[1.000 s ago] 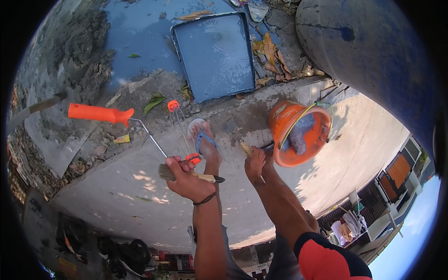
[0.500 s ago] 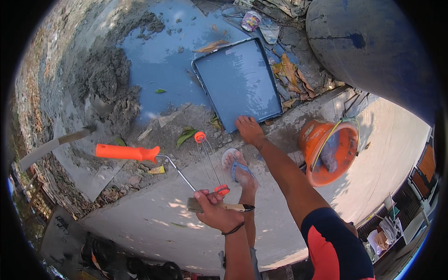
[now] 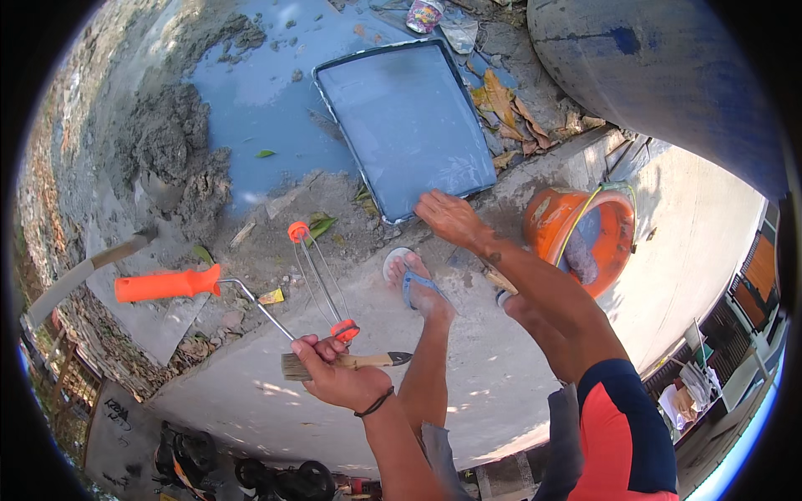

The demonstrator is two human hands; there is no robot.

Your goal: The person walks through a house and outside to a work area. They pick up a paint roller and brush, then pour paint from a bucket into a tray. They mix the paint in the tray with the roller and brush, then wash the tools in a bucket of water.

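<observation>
My left hand is closed around a bare paint roller frame with an orange handle pointing left and a wire cage carrying orange end caps. A flat paintbrush with a pale wooden handle lies crosswise in the same grip. Farther off, the fingers of my right hand curl over the near edge of a black paint tray. Grey-blue liquid covers the tray's inside; my thumb is hidden. Whether the tray's near edge is off the ground, I cannot tell.
An orange bucket beside my right arm holds a grey roller cover. A large dark drum lies at the far right. Wet mortar, a tool's pole and a grey-blue puddle are left. My sandalled foot stands near the tray.
My left hand has moved left with the roller frame and brush. My right hand stays on the tray's edge. The view has shifted, and my other foot now shows beside my right forearm.
</observation>
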